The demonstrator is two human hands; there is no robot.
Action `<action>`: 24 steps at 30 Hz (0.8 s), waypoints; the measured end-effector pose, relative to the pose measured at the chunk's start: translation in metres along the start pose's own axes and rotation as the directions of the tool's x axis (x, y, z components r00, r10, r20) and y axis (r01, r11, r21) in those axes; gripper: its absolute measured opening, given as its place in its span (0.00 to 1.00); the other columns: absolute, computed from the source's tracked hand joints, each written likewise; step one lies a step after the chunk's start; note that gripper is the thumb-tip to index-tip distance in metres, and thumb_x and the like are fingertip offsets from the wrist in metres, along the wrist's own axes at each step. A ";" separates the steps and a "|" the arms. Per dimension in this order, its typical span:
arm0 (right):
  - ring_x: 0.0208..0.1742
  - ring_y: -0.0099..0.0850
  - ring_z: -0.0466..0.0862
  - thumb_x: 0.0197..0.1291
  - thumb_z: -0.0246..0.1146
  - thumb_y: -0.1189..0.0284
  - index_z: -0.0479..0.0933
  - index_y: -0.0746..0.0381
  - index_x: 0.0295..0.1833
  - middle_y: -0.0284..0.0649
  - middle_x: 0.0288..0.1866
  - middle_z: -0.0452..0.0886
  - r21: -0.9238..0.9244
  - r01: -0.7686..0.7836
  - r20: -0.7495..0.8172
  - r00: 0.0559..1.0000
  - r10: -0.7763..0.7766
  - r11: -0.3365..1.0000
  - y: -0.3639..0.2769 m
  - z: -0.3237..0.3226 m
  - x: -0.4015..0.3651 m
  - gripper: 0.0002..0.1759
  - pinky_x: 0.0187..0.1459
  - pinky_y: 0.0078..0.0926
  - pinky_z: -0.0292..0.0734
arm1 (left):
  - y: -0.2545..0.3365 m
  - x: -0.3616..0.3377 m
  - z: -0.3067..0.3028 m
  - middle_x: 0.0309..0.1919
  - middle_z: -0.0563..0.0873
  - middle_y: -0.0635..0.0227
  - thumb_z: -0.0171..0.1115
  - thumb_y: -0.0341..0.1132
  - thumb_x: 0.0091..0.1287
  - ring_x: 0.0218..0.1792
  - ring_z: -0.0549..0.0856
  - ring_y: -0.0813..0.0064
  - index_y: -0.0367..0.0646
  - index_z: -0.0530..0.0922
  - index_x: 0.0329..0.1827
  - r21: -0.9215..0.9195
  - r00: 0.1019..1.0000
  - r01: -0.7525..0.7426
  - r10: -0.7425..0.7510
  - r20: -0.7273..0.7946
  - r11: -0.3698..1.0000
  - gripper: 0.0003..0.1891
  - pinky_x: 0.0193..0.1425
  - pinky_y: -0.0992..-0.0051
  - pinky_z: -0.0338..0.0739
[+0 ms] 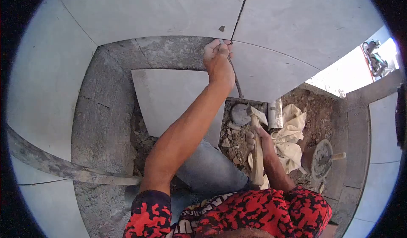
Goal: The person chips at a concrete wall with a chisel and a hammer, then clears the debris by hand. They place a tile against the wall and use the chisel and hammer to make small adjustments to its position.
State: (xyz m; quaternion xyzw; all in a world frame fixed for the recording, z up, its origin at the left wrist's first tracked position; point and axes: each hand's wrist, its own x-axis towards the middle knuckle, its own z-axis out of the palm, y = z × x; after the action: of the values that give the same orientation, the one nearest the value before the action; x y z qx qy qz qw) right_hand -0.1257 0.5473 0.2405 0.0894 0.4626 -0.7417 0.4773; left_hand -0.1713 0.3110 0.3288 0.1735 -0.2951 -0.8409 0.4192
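Note:
My left hand [218, 56] is closed at the corner of the wall tiles, its fingers pinched together. From it a thin dark rod [237, 83] slants down along a tile's edge; the fingers partly hide its upper end. My right hand [260, 138] is wrapped round the wooden handle of a hammer [257, 153], whose head points up just below the rod's lower end. Hammer and rod appear apart. A pale loose tile [174, 98] leans beneath my left forearm, beside bare grey cement [104, 111].
Right of the hammer are a white cylinder [275, 115] and crumpled cream cloth [292, 123]. A round grey lid-like thing [240, 115] lies among rubble. A bucket [316, 157] with a wooden handle sticking out stands at right. A long grey bar [55, 164] crosses at left.

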 end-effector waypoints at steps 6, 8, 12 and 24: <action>0.18 0.19 0.67 0.59 0.49 0.68 0.65 0.59 0.41 0.32 0.22 0.68 0.324 -0.054 0.050 0.998 0.040 0.945 -0.002 -0.007 0.022 0.08 0.16 0.13 0.66 | -0.001 -0.003 0.008 0.42 0.75 0.62 0.46 0.25 0.62 0.39 0.74 0.78 0.38 0.64 0.49 0.049 0.999 -0.016 0.018 -0.046 0.999 0.12 0.40 0.78 0.69; 0.18 0.19 0.67 0.59 0.48 0.68 0.65 0.59 0.41 0.32 0.22 0.67 0.286 -0.011 0.018 1.000 0.006 0.958 -0.002 0.005 0.016 0.08 0.16 0.13 0.66 | -0.001 -0.003 0.008 0.42 0.75 0.63 0.46 0.25 0.62 0.39 0.74 0.78 0.37 0.64 0.49 0.046 0.999 -0.010 0.012 -0.047 0.999 0.12 0.42 0.78 0.69; 0.18 0.20 0.68 0.60 0.48 0.68 0.65 0.60 0.42 0.32 0.22 0.67 0.330 -0.046 0.096 0.995 0.015 0.943 0.004 0.008 0.013 0.08 0.16 0.13 0.67 | -0.004 -0.001 0.007 0.41 0.75 0.64 0.47 0.26 0.62 0.40 0.74 0.79 0.36 0.65 0.48 0.059 0.997 -0.036 0.040 -0.061 0.998 0.12 0.45 0.77 0.68; 0.18 0.20 0.68 0.64 0.43 0.65 0.65 0.64 0.45 0.32 0.22 0.67 0.547 -0.018 0.141 0.988 -0.071 0.837 -0.004 0.035 0.023 0.14 0.17 0.16 0.70 | -0.013 0.002 0.004 0.32 0.73 0.68 0.48 0.24 0.59 0.31 0.69 0.83 0.35 0.66 0.42 -0.004 0.990 -0.137 0.137 -0.037 0.991 0.08 0.37 0.82 0.67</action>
State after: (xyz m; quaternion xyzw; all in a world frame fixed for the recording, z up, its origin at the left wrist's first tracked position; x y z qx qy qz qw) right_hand -0.1304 0.5064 0.2498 0.1575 0.1943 -0.8541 0.4561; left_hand -0.1829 0.3167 0.3238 0.1667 -0.2959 -0.8078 0.4818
